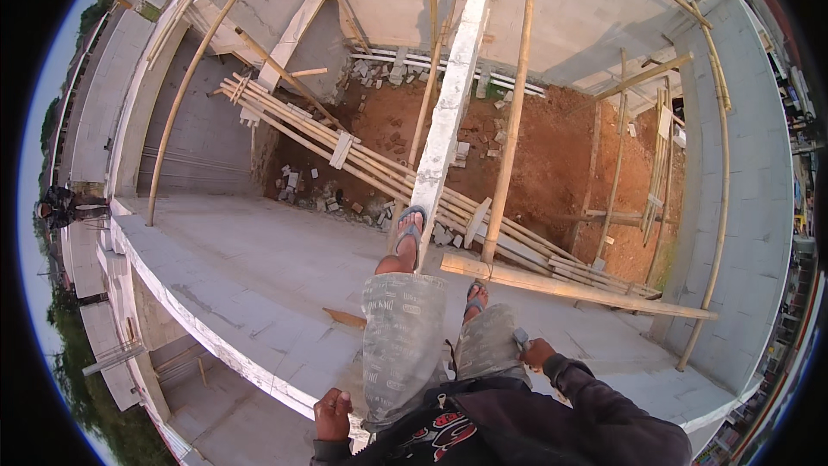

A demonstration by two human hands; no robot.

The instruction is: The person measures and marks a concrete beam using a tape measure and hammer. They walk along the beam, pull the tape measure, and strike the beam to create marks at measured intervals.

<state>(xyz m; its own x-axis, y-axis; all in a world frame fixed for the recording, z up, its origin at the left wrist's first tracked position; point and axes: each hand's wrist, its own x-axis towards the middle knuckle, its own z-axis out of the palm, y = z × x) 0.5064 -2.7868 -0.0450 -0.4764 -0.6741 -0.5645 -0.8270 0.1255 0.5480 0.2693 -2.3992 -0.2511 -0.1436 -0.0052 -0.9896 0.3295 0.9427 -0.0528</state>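
My right hand [539, 355] is closed round a small grey, metal-looking object [520, 337] beside my right thigh; its exact kind is too small to tell. Low at the left, my left hand [332, 414] is curled into a loose fist next to my left leg, with nothing showing in it. A flip-flop [413, 216] on my left foot rests on a narrow concrete beam [448, 103] running away from me. My right foot, in another flip-flop [475, 302], is lower and close to a thick bamboo pole [578, 287].
Far below lies red soil [552, 155] with rubble. Bundled bamboo poles [345, 151] cross under the beam. Upright bamboo poles [515, 103] stand right of it. Pale block walls [742, 173] enclose the space. At the far left a person [65, 207] stands by a ledge.
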